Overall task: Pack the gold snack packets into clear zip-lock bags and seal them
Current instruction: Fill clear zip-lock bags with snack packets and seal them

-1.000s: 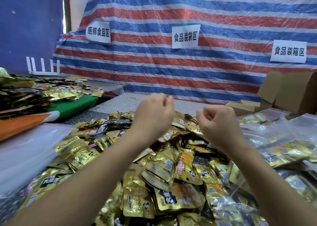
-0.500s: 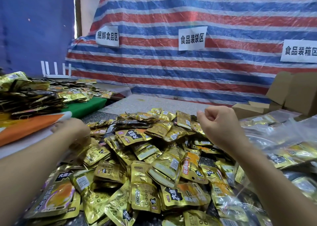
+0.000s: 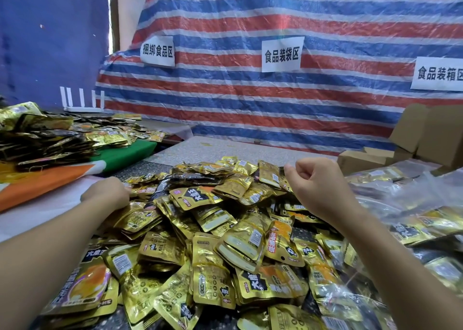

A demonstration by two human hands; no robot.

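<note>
A big heap of gold snack packets (image 3: 225,242) covers the tabletop (image 3: 225,149) between and under both hands. Filled clear bags (image 3: 413,217) lie just right of the right hand (image 3: 318,189), whose fingers are curled, holding nothing visible. The left hand (image 3: 106,195) rests on the heap's left edge; its grip is hidden.

Backdrop: red/blue/white striped tarp (image 3: 275,109) hung across the back under clear plastic sheeting, three white paper signs taped on — left sign (image 3: 157,51), middle sign (image 3: 281,56), right sign (image 3: 438,74), all with black Chinese characters. Far left is a dark blue wall (image 3: 50,41) with a bright strip of daylight (image 3: 109,11) at its edge next to a beige post (image 3: 130,13). Grey speckled tabletop (image 3: 220,149) runs to the tarp, open cardboard boxes (image 3: 413,141) at far right, small white rack (image 3: 81,100) at back left.
</note>
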